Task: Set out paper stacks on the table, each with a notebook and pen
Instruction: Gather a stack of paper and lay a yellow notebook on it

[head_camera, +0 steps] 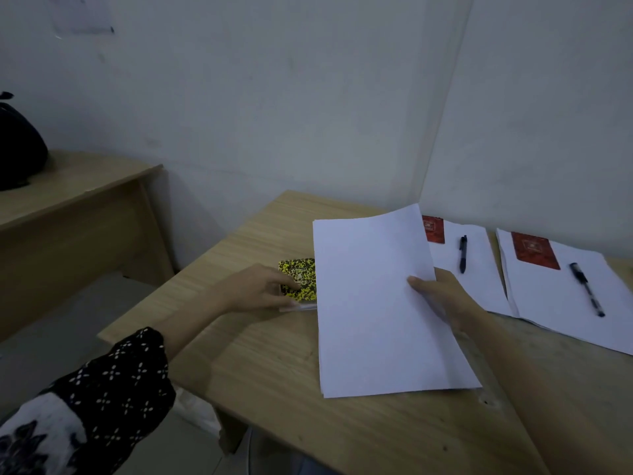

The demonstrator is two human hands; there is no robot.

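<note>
Three paper stacks show in the head view, all on the wooden table set into the room's corner. The near paper stack lies with its long axis running away from the person, its far end lifted and curling slightly; the right hand grips its right edge, thumb on top and fingers underneath. Beside it to the right, the middle stack carries a red notebook, partly hidden by the lifted sheets, and a black pen pointing roughly away from the person. The far-right stack holds a second red notebook and a second black pen lying diagonally, its tip toward the near right.

Left of the near stack, a yellow-and-black notebook lies flat, partly tucked under the paper's left edge. The left hand reaches in from the left, arm stretched in a patterned sleeve, fingertips resting on that notebook's cover, fingers loosely curved rather than closed around it. A clear pen lies just below the fingers, its long axis left to right. Bare tabletop stays open toward the near and left edges. A second desk stands well apart at left, bearing a dark bag.
</note>
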